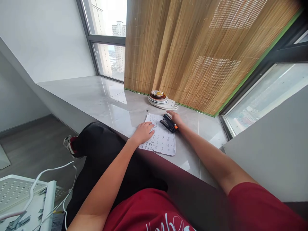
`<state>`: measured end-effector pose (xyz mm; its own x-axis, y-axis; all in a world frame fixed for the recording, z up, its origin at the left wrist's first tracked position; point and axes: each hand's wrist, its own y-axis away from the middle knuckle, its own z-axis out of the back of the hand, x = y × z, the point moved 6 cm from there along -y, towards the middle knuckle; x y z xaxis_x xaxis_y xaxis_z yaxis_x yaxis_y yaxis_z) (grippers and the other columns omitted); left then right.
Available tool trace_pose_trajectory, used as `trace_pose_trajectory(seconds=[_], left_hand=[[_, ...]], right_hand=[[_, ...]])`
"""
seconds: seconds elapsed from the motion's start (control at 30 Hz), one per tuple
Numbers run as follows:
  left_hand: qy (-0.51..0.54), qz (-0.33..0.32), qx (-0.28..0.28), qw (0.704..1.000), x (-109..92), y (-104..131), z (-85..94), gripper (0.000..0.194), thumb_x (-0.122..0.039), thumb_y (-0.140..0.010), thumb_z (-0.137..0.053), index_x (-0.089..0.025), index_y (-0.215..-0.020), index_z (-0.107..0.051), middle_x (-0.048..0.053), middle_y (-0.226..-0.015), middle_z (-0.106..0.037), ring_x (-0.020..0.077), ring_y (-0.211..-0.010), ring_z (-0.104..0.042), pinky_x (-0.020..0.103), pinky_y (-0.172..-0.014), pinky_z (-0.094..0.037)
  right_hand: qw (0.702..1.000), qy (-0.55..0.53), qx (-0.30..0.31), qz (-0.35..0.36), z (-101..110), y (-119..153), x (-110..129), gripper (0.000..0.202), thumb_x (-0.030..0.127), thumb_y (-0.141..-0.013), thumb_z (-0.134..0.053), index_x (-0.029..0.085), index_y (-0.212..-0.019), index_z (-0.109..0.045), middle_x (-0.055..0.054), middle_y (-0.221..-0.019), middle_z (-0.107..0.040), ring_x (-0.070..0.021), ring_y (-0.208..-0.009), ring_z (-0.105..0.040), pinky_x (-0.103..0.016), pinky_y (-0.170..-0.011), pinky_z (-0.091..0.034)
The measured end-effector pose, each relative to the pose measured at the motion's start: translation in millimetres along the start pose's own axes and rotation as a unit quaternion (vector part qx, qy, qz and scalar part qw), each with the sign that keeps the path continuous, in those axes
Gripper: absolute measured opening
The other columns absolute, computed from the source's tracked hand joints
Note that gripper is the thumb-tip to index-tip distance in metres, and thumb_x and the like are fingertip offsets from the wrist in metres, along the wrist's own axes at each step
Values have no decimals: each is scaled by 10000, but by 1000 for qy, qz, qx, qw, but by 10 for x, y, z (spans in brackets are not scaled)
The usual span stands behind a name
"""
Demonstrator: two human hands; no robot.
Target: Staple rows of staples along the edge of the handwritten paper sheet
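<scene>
My left hand (143, 132) lies flat on a handwritten sheet of paper (161, 141), with its fingers spread. The sheet rests on the grey tiled window ledge, its lower edge uneven. A black stapler (168, 123) with an orange patch at one end lies over the upper right part of the paper. Right beside it is my right hand (176, 118), its visible fingers stretched past the stapler's far end. Part of that hand's fingers is hidden, and I cannot tell whether it touches the stapler.
Behind the paper stands a stack of plates (158, 99), with a small yellow item on top. A bamboo blind (173, 57) hangs down to the ledge (120, 112). At lower left is a white perforated rack (19, 186) with a white cable (48, 170).
</scene>
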<state>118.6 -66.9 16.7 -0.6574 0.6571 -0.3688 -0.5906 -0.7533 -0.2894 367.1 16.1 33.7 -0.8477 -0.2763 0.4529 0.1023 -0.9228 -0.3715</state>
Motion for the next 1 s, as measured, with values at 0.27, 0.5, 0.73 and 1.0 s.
trace_pose_trajectory(seconds=[0.27,0.5,0.73,1.0], left_hand=[[-49,46,8,998,44,37,-24,502,-359,-1080,-494,-128,-1521,-557,204,-1652,-446,356,-1564,-378,508,-1299,-309],[1,76,24,997,99,47,32,772,-484,-1038,-570,-51,-1632,-332,256,-1691,-377,370,-1594,-336,489,-1301,-292],[23,103,7,994,179,15,127,754,-497,-964,-656,-103,-1563,-425,221,-1604,-503,376,-1504,-449,482,-1242,-362],[18,76,7,997,220,3,110,635,-443,-975,-595,-112,-1504,-476,212,-1560,-542,357,-1489,-459,495,-1245,-363]], right_hand=[[991,-129,-44,0,157,609,314,536,683,-872,-708,225,-1150,-696,-85,-1025,-778,-272,-909,-712,-412,-838,-577],[966,-192,-133,114,128,644,594,414,462,-902,-771,241,-1252,-748,-88,-1194,-803,-301,-1080,-751,-482,-1014,-573],[956,-222,-138,133,231,647,684,286,469,-987,-670,268,-1115,-829,-63,-1030,-807,-253,-966,-712,-418,-889,-553],[941,-297,-156,41,398,661,262,408,408,-885,-618,212,-541,-720,-9,-579,-564,-149,-583,-525,-318,-617,-402]])
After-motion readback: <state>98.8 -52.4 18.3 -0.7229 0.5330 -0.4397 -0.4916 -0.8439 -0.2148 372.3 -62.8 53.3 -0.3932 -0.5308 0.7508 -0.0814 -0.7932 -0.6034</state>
